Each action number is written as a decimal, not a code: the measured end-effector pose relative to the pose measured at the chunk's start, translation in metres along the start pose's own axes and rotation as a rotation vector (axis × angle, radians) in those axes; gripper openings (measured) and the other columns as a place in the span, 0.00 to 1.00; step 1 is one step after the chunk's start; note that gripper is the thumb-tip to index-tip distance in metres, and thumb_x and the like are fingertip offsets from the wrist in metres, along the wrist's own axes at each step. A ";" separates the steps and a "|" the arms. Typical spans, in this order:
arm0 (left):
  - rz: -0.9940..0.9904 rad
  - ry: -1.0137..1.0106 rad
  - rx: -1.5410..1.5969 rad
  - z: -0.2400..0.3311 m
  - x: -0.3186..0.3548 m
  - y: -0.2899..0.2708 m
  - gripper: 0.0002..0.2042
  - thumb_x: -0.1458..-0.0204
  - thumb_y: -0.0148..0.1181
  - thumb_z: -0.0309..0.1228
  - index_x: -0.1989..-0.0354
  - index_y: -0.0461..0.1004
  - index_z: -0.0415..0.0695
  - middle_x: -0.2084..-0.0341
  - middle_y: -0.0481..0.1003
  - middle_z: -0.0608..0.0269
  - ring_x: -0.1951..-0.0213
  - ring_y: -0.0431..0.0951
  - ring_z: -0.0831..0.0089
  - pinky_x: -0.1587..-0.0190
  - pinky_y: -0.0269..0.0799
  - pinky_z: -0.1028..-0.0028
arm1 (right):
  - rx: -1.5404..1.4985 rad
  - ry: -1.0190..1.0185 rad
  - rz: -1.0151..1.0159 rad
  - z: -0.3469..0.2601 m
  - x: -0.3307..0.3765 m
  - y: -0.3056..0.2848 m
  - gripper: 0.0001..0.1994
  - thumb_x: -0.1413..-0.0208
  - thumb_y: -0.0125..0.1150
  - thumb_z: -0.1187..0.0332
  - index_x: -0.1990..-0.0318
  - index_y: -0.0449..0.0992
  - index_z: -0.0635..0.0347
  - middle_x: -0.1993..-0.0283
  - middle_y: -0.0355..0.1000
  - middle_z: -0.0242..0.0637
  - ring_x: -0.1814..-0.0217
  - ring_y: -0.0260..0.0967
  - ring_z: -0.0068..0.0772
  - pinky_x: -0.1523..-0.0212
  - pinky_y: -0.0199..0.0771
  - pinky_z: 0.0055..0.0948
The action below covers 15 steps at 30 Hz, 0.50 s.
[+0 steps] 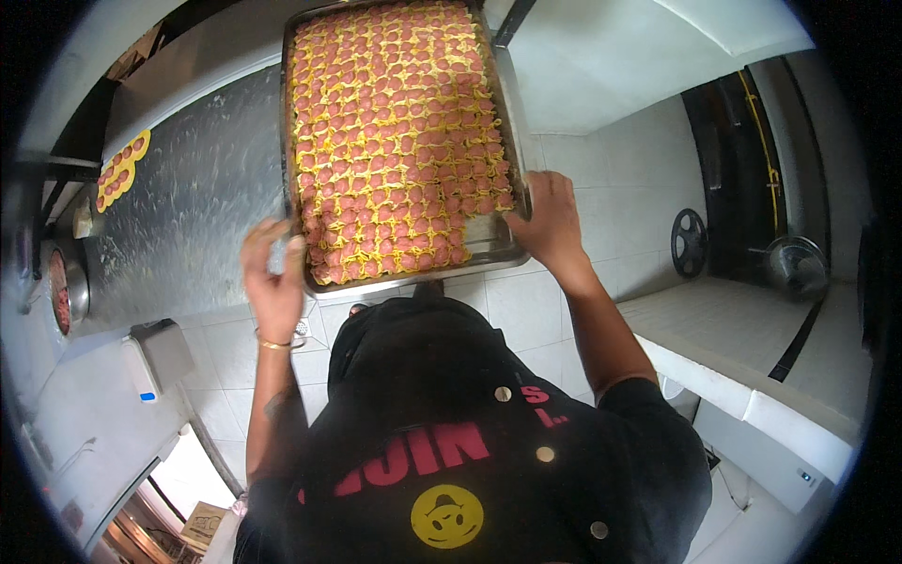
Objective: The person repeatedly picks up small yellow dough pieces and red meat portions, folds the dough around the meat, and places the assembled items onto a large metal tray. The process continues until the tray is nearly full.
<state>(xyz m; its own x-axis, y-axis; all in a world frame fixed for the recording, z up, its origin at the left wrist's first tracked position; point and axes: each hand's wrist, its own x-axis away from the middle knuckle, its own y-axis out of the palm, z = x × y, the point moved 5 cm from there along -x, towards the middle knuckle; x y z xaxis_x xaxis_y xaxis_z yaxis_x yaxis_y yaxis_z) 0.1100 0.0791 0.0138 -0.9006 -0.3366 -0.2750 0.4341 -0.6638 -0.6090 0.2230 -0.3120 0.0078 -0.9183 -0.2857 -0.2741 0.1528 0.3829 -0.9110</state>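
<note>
Tray [493,237] of meat pieces [395,141]: far centre, right of counter [188,216]; near right corner bare. Right hand [552,224]: grip closed over right rim. Left hand [272,268]: half-curled at left rim, blurred, hold unclear. Handling: level, evenly supported.

Two hands [272,280] [552,224], one tray [487,233], one black wheel [689,242], three garment buttons [545,454].
</note>
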 end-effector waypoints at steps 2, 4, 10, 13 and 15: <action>0.085 -0.131 0.022 -0.052 0.013 -0.044 0.12 0.38 0.66 0.30 0.49 0.82 0.41 0.47 0.80 0.54 0.41 0.76 0.62 0.38 0.69 0.64 | -0.102 0.084 -0.039 -0.011 0.009 -0.005 0.17 0.44 0.68 0.64 0.51 0.76 0.62 0.54 0.73 0.51 0.49 0.71 0.56 0.49 0.74 0.50; 0.175 -0.328 0.168 -0.109 0.029 -0.082 0.11 0.38 0.65 0.29 0.49 0.82 0.40 0.52 0.81 0.59 0.47 0.79 0.67 0.43 0.71 0.69 | -0.199 0.134 -0.189 -0.031 0.008 0.004 0.15 0.42 0.67 0.64 0.52 0.76 0.63 0.58 0.75 0.52 0.54 0.74 0.57 0.52 0.76 0.50; 0.412 -0.509 0.750 -0.220 0.031 -0.164 0.07 0.36 0.62 0.28 0.54 0.82 0.41 0.63 0.80 0.67 0.62 0.77 0.78 0.57 0.74 0.75 | -0.467 -0.185 -0.202 -0.218 -0.076 0.041 0.15 0.38 0.66 0.65 0.48 0.79 0.65 0.54 0.79 0.52 0.55 0.79 0.53 0.53 0.79 0.43; 0.487 -0.596 0.835 -0.249 0.008 -0.178 0.06 0.35 0.61 0.30 0.57 0.80 0.41 0.66 0.79 0.67 0.65 0.77 0.77 0.60 0.75 0.75 | -0.587 -0.376 -0.195 -0.334 -0.120 0.082 0.14 0.37 0.64 0.68 0.47 0.80 0.62 0.54 0.79 0.49 0.51 0.79 0.49 0.48 0.78 0.42; 0.438 -0.617 0.928 -0.281 -0.008 -0.186 0.06 0.34 0.61 0.31 0.59 0.79 0.42 0.67 0.79 0.66 0.67 0.77 0.77 0.61 0.75 0.76 | -0.489 -0.509 -0.299 -0.409 -0.142 0.148 0.15 0.36 0.61 0.68 0.44 0.80 0.60 0.51 0.78 0.49 0.48 0.77 0.50 0.45 0.77 0.44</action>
<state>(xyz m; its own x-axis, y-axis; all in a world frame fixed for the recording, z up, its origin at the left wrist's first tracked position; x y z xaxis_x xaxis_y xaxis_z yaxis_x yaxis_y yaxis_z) 0.0302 0.3930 -0.0791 -0.6195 -0.7498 0.2324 0.7803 -0.5560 0.2863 0.2269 0.1447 0.0380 -0.5952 -0.7624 -0.2539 -0.3634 0.5372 -0.7612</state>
